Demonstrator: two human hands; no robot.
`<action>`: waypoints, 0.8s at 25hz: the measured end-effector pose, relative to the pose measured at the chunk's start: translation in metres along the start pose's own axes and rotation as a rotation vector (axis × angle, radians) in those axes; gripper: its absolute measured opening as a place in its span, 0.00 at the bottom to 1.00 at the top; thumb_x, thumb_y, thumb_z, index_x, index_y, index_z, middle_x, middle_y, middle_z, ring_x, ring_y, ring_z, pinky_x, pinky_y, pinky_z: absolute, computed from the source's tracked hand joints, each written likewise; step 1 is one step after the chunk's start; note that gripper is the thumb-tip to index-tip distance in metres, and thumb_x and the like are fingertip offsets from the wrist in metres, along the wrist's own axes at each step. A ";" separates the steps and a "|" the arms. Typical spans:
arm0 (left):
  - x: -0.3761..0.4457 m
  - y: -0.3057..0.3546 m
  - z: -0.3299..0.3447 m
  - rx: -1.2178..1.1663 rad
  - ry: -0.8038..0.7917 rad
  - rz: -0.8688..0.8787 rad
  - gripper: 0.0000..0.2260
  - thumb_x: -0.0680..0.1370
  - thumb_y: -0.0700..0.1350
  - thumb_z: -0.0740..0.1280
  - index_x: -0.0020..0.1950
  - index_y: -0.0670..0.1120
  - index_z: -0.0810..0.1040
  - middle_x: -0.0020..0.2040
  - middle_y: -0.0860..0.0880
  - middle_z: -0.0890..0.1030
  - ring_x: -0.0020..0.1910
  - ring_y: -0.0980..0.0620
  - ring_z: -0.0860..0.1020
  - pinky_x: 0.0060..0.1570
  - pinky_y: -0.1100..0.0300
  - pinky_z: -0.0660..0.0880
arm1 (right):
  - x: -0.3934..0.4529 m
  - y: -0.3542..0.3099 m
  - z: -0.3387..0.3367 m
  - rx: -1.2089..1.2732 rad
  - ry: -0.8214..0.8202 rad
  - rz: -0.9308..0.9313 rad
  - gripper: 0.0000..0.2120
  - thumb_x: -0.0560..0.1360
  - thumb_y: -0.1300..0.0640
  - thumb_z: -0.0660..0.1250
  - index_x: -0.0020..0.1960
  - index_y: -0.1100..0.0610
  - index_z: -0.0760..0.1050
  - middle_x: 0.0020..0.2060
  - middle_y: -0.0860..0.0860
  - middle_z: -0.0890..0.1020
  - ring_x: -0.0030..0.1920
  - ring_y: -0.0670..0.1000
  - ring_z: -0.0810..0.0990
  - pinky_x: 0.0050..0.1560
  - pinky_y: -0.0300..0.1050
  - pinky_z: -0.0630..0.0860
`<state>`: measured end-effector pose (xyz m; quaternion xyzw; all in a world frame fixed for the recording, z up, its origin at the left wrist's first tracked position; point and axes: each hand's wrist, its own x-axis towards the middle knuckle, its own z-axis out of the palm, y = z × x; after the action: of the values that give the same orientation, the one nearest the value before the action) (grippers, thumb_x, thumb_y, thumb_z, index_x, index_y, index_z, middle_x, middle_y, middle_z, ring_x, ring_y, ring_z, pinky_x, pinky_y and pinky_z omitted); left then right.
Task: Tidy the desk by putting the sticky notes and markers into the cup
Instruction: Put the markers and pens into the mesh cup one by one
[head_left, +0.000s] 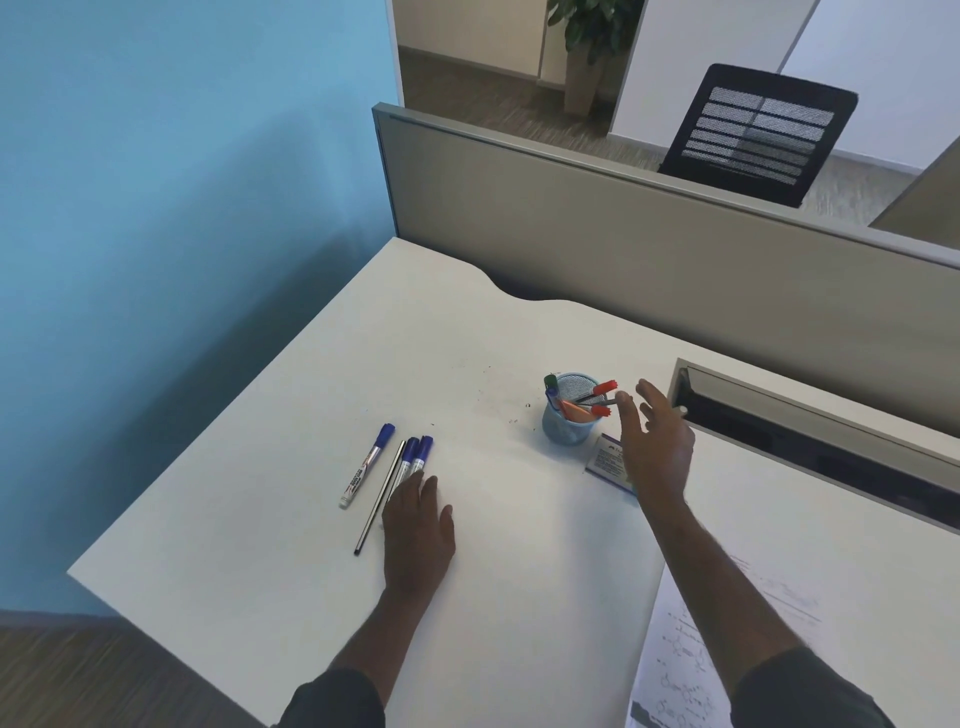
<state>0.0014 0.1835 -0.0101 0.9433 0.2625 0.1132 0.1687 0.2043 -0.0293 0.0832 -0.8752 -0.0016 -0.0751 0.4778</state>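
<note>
White surface (291, 415) beside a blue wall: three blue-capped markers (410, 457) lie near its left edge, light, stiff, slick; best pinched mid-barrel. Left hand (418, 540) rests flat on two, gripping nothing. Right hand (654, 441) hovers spread, empty, beside the mesh cup (566, 428).

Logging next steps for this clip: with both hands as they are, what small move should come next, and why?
Probably the left hand should curl round the two blue-capped markers under its fingertips and lift them. They lie on the desk, outside the blue mesh cup, while the right hand hovers open beside the cup, holding nothing.
</note>
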 end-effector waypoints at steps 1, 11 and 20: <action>-0.001 0.000 0.002 -0.010 0.001 0.000 0.19 0.74 0.41 0.73 0.63 0.38 0.78 0.63 0.38 0.78 0.62 0.37 0.77 0.61 0.44 0.75 | -0.002 0.000 -0.001 -0.005 0.002 -0.010 0.23 0.78 0.40 0.65 0.67 0.52 0.76 0.62 0.48 0.81 0.60 0.50 0.80 0.59 0.50 0.78; 0.003 0.005 0.000 0.063 -0.008 -0.127 0.12 0.73 0.42 0.73 0.55 0.42 0.78 0.47 0.44 0.78 0.45 0.42 0.77 0.41 0.49 0.76 | -0.055 -0.006 0.002 0.135 0.216 -0.001 0.08 0.82 0.49 0.60 0.52 0.53 0.71 0.46 0.50 0.76 0.45 0.52 0.75 0.46 0.48 0.73; -0.004 0.045 0.002 -0.454 0.005 -0.174 0.07 0.79 0.42 0.67 0.56 0.45 0.79 0.46 0.49 0.77 0.42 0.49 0.78 0.41 0.59 0.74 | -0.110 -0.008 0.052 0.071 -0.464 0.235 0.15 0.81 0.50 0.64 0.65 0.52 0.76 0.54 0.49 0.83 0.49 0.49 0.82 0.51 0.42 0.77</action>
<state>0.0193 0.1441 0.0042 0.8548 0.3110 0.1568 0.3848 0.1016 0.0265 0.0477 -0.8459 -0.0122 0.1840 0.5004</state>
